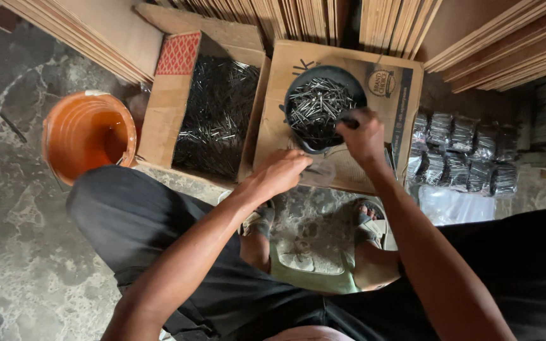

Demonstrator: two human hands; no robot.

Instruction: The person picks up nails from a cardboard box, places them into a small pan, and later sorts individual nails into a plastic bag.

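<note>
A dark bowl (323,107) heaped with nails (316,106) sits at the far edge of a flat cardboard sheet (285,82). The right hand (363,136) is clamped on the bowl's near rim. The left hand (280,172), fingers pinched together, rests near the sheet's near edge. An open box of nails (213,113) lies beside it, an orange bucket (86,134) farther left.

Stone floor (14,240) under boxes (165,120), bucket (86,136).

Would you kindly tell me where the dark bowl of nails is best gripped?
Probably the dark bowl is best taken by its bare left rim, from the left: nails fill the middle, and the right hand already covers the right rim.
</note>
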